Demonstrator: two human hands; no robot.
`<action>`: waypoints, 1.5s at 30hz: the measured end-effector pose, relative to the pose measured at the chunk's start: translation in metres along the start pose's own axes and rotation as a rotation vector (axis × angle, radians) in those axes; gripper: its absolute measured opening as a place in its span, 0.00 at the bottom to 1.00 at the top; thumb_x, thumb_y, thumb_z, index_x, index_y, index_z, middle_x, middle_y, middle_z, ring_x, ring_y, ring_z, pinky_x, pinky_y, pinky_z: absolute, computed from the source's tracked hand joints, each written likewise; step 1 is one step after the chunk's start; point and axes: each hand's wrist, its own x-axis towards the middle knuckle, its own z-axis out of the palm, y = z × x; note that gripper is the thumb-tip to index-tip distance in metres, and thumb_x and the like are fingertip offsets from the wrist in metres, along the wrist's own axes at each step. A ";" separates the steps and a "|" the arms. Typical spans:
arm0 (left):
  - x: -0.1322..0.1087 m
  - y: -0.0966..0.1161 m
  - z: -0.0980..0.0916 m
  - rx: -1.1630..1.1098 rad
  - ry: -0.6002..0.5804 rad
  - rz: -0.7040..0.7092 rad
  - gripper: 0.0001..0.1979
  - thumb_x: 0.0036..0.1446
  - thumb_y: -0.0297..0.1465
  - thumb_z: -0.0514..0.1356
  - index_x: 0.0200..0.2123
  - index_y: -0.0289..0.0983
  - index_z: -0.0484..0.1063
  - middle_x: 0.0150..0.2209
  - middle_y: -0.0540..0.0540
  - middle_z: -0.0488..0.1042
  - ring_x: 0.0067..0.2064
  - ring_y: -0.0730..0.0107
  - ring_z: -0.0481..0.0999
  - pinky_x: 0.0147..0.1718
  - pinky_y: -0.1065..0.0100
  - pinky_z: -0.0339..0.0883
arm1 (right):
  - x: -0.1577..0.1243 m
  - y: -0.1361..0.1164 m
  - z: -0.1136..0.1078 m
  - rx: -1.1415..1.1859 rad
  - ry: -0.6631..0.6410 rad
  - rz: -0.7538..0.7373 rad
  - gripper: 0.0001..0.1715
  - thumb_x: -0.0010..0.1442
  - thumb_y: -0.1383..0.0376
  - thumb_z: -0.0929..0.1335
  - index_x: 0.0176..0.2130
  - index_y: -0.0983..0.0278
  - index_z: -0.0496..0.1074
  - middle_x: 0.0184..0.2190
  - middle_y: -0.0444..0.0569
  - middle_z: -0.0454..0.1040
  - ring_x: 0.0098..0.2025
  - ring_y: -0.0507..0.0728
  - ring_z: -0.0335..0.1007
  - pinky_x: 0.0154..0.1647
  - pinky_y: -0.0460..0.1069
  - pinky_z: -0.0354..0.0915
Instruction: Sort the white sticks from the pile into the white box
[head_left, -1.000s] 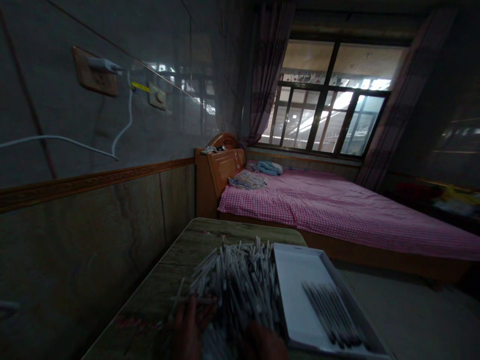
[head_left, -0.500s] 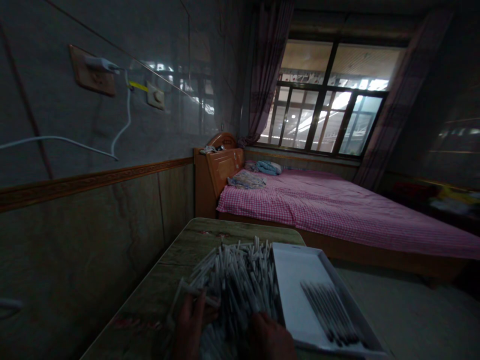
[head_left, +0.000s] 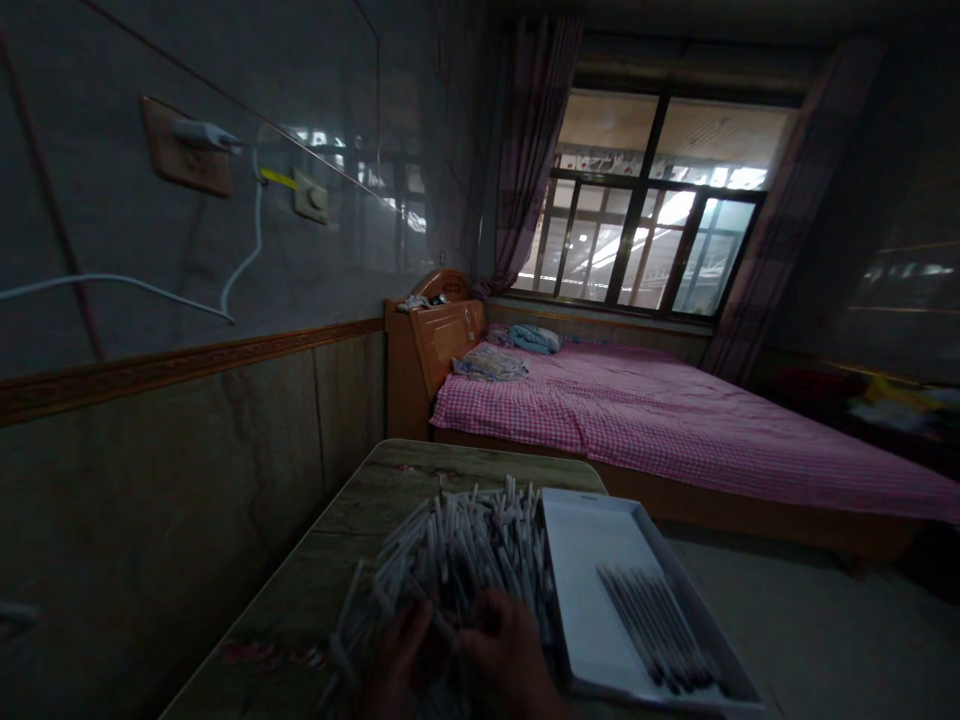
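A large heap of thin, pale, pen-like sticks (head_left: 480, 535) lies on the small table, pointing in many directions. My left hand (head_left: 397, 655) is at the near side of the heap, fingers closed, dim and blurred. Close beside it on the right, my right hand (head_left: 506, 645) has its fingers curled in a pinch. One pale stick runs between the two hands, its near end hidden by the fingers. Right of the heap stands a shallow white tray (head_left: 581, 560). Inside it, a row of slim sticks with dark near ends (head_left: 660, 625) lies side by side.
The table (head_left: 315, 560) has a wood-grain top with red marks. Beyond it is a bed (head_left: 637, 410) with a pink checked sheet. On the left, a tiled wall (head_left: 315, 270) carries a socket (head_left: 187, 150) with a plugged-in charger and white cable.
My right hand has moved up and left, closer to my left hand. My left hand has shifted slightly right and down. The row in the tray looks the same.
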 end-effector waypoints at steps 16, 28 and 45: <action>0.014 0.009 -0.004 -0.203 0.141 0.134 0.15 0.37 0.36 0.77 0.28 0.37 0.79 0.27 0.48 0.84 0.31 0.61 0.84 0.30 0.67 0.79 | 0.014 -0.016 0.033 -1.209 -0.243 -0.363 0.10 0.65 0.69 0.70 0.44 0.61 0.82 0.40 0.53 0.82 0.42 0.63 0.81 0.36 0.50 0.73; 0.010 0.005 -0.001 -0.199 0.142 0.075 0.05 0.49 0.23 0.69 0.31 0.36 0.78 0.30 0.46 0.85 0.34 0.60 0.85 0.32 0.67 0.81 | -0.003 0.005 0.006 -0.479 0.004 -0.236 0.17 0.55 0.78 0.66 0.38 0.63 0.80 0.35 0.49 0.82 0.39 0.58 0.79 0.39 0.47 0.68; 0.011 -0.009 0.000 -0.138 0.073 0.076 0.26 0.29 0.36 0.80 0.35 0.37 0.79 0.33 0.46 0.86 0.35 0.60 0.85 0.32 0.68 0.80 | -0.007 0.017 -0.001 -0.096 0.135 -0.064 0.10 0.50 0.63 0.66 0.28 0.62 0.78 0.25 0.47 0.77 0.31 0.62 0.74 0.30 0.51 0.64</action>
